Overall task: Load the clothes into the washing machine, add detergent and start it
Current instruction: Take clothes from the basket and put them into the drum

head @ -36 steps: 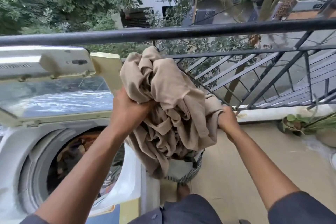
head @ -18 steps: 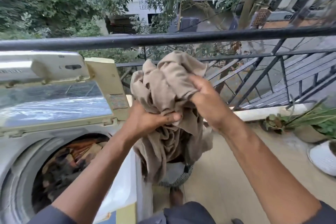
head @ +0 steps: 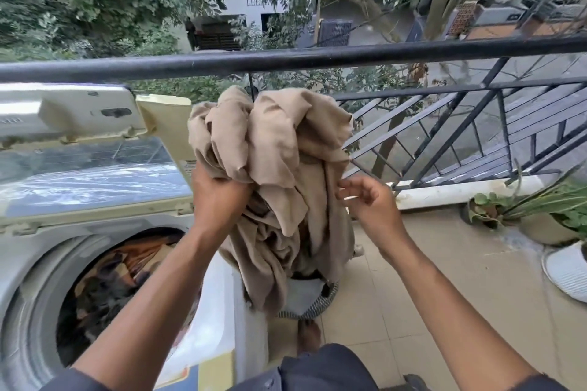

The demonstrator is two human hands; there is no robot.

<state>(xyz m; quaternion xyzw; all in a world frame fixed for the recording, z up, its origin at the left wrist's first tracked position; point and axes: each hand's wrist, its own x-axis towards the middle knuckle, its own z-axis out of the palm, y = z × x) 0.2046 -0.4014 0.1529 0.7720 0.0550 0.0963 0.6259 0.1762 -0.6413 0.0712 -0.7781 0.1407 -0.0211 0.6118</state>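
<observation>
We note the left hand (head: 219, 197) at frame centre-left: its fingers are curled into the underside of a bunched beige garment (head: 276, 165), gripping it, knuckles toward us. The forearm runs down and left to a dark sleeve at the lower left corner, crossing in front of the drum opening.

The right hand (head: 368, 197) sits just right of the hanging cloth. Its fingers (head: 351, 182) are loosely bent and spread, tips touching or nearly touching the fabric's right edge; we cannot tell which. It holds nothing. That forearm runs to the lower right corner.

The garment is held aloft at frame centre, its top near the balcony railing (head: 286, 60), its tail hanging down over a laundry basket (head: 313, 308) on the floor, only partly seen.

The washing machine (head: 31, 251) fills the lower left. Its lid (head: 79, 143) stands raised at left, and the round drum opening (head: 104, 292) shows dark and orange-brown clothes (head: 127, 263) already inside. The machine's right edge lies just below the gripping hand.

Open room: tiled floor (head: 428, 279) extends right of the basket. Potted plants (head: 540, 206) and a white round object (head: 568, 270) occupy the right edge, well apart from the hands.
</observation>
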